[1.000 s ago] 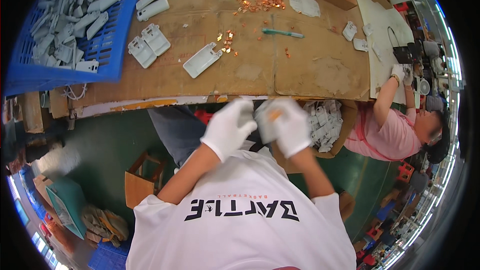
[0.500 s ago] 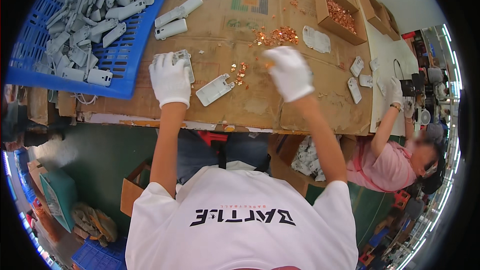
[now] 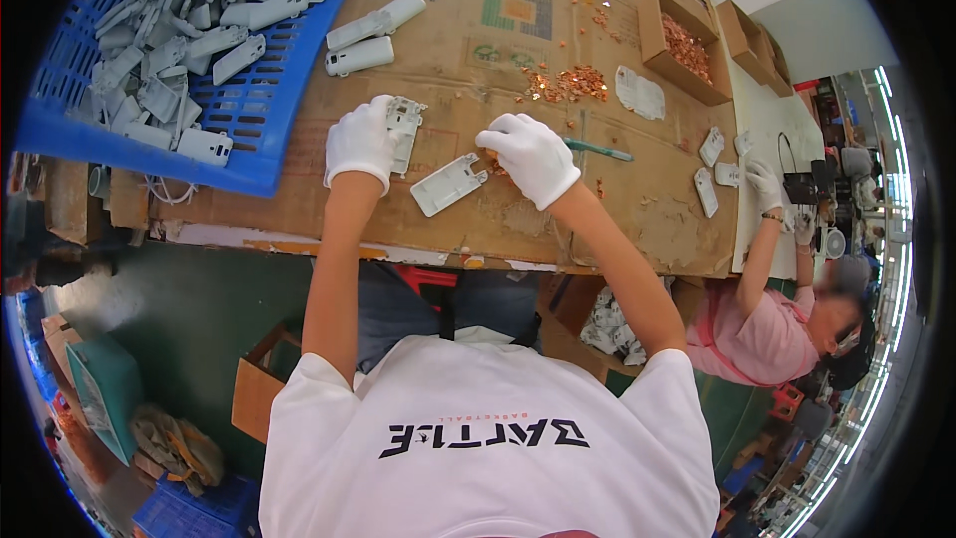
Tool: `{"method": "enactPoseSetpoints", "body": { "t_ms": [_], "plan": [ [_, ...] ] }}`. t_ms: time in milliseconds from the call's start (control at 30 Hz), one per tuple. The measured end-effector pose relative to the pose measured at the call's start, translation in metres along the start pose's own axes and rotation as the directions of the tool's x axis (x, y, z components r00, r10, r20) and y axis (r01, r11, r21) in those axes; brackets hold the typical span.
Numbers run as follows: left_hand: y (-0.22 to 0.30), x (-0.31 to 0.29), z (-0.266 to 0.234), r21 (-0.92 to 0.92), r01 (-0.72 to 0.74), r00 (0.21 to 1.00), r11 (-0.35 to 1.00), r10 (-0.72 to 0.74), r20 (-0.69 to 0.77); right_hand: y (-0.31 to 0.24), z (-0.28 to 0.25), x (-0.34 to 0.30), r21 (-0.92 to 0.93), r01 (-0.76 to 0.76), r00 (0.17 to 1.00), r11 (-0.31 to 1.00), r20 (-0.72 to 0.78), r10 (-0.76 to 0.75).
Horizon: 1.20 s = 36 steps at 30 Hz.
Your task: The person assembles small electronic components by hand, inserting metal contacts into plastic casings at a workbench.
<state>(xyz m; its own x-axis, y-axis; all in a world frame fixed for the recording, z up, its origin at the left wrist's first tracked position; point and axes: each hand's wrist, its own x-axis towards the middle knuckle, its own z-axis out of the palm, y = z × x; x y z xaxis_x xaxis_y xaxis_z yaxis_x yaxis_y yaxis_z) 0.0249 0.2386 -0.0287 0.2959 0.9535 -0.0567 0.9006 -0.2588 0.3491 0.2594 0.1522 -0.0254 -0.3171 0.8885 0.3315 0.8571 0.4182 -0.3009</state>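
Observation:
My left hand [image 3: 358, 144], in a white glove, grips a light grey plastic housing [image 3: 404, 135] by its left side, just above the cardboard. Nearer the middle, another grey housing [image 3: 447, 185] lies tilted on the table. My right hand [image 3: 528, 157], gloved too, is closed just beyond that housing's right end. Small copper-coloured metal pieces [image 3: 492, 153] show at its fingertips; how many is hidden. A slim teal-handled tool [image 3: 599, 149] sticks out to the right behind this hand; whether they touch I cannot tell. More copper pieces [image 3: 568, 84] lie loosely heaped farther back.
A blue crate [image 3: 261, 154] full of grey housings stands at the left, with two housings [image 3: 360, 56] beside it. At the back right is a cardboard box [image 3: 687, 83] of copper pieces. Several housings [image 3: 706, 192] lie on the right, near a co-worker's gloved hand [image 3: 765, 184].
My right hand has come left and toward me, to the loose housing's end, uncovering the teal tool. My left hand still holds its housing, which now shows more fully.

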Motion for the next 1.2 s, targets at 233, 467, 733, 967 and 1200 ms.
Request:
{"method": "enactPoseSetpoints", "body": {
  "t_ms": [233, 467, 733, 967, 1200],
  "plan": [
    [0.006, -0.026, -0.01, -0.228, -0.044, 0.997, 0.973, 0.029, -0.066, -0.009, 0.024, -0.005, -0.199, -0.087, 0.995, 0.976, 0.028, 0.095],
    [0.018, -0.05, -0.004, -0.492, -0.094, 0.993, 0.866, 0.047, -0.107, -0.028, 0.022, -0.014, -0.23, -0.264, 0.957, 0.937, 0.058, 0.284],
    [0.033, -0.081, 0.013, -0.682, -0.006, 0.993, 0.731, -0.075, -0.089, -0.027, 0.033, -0.015, -0.279, -0.231, 0.973, 0.932, -0.054, 0.225],
    [0.047, -0.098, 0.02, -0.749, 0.027, 0.993, 0.662, -0.101, -0.054, -0.011, 0.016, -0.006, -0.14, -0.157, 0.983, 0.978, -0.122, 0.14],
    [0.05, -0.102, 0.017, -0.751, 0.044, 0.993, 0.659, -0.11, -0.039, -0.003, 0.019, -0.015, -0.005, -0.26, 0.962, 0.966, -0.089, 0.258]
  ]
}}
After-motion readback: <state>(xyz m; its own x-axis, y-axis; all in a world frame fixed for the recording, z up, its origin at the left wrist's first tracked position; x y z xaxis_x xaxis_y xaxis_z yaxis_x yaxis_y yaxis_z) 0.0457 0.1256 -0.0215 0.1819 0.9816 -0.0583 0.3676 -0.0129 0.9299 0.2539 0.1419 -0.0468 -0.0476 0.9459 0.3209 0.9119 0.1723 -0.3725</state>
